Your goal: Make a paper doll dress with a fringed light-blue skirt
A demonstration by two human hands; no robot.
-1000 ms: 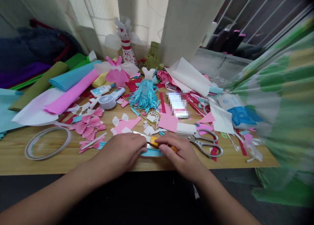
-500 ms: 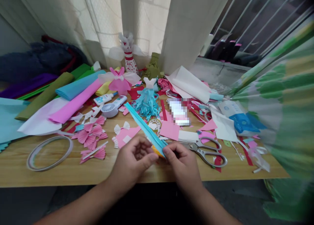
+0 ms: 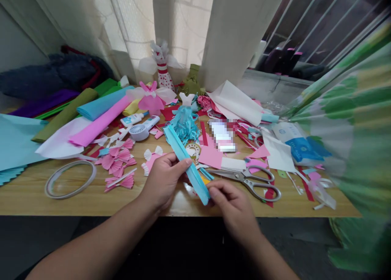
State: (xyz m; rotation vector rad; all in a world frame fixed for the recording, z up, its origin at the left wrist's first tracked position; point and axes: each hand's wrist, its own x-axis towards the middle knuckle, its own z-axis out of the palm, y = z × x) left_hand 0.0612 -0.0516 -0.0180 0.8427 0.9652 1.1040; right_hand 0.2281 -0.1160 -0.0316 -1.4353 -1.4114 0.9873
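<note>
A folded strip of light blue crepe paper (image 3: 198, 181) slants over the table's front part. My left hand (image 3: 163, 178) is closed on its middle, thumb pressed on top. At the strip's lower end my right hand (image 3: 230, 200) has its thumb and fingers closed on the edge. Just beyond the right hand lie metal scissors (image 3: 249, 178) with grey handles, blades pointing left. Part of an orange thing (image 3: 205, 181) shows behind the strip; its kind is hidden. Past the strip's upper end stands a small paper dress (image 3: 185, 123) with a blue fringed skirt and white top.
A roll of tape (image 3: 50, 186) and pink pleated paper pieces (image 3: 117, 159) lie left. Crepe paper rolls (image 3: 100, 121), a glue bottle (image 3: 132, 120) and a small fan (image 3: 139, 132) sit behind them. A phone (image 3: 222, 135) and a wipes pack (image 3: 297, 143) are right. The wooden table (image 3: 122, 206) ends close below my hands.
My left hand has taken hold of the strip's middle from above with its thumb. The strip now shows its broad side, and its lower end has come slightly nearer to me.
</note>
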